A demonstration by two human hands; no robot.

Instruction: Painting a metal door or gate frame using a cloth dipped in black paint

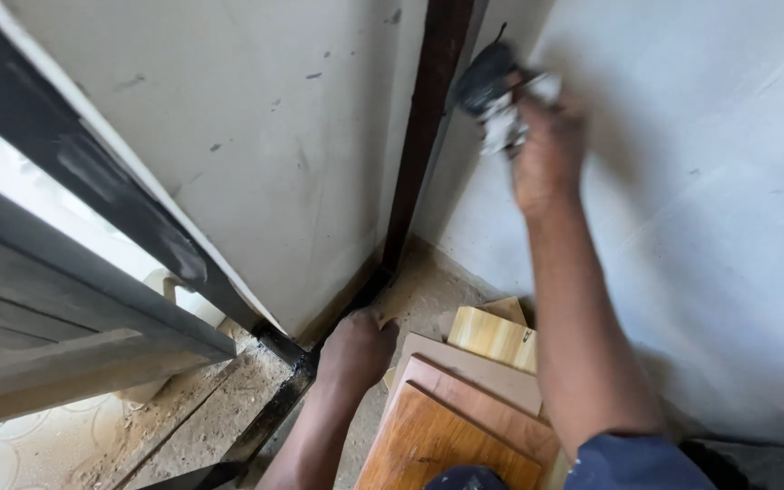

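Observation:
My right hand [546, 150] is raised against the pale wall [710, 181], closed around a dark, paint-stained tool [492, 91] that is blurred. It is held next to the dark brown door frame [424, 136]. My left hand [356, 349] rests low on the dusty floor at the foot of the frame, fingers curled, pressing on a small light wooden piece [394, 304]. Whether it grips the piece I cannot tell.
A stack of wooden boards [465, 408] lies on the floor between my arms. A white door panel [256, 145] with a dark edge stands at left. A dark metal threshold [274, 399] runs along the gritty floor [201, 408].

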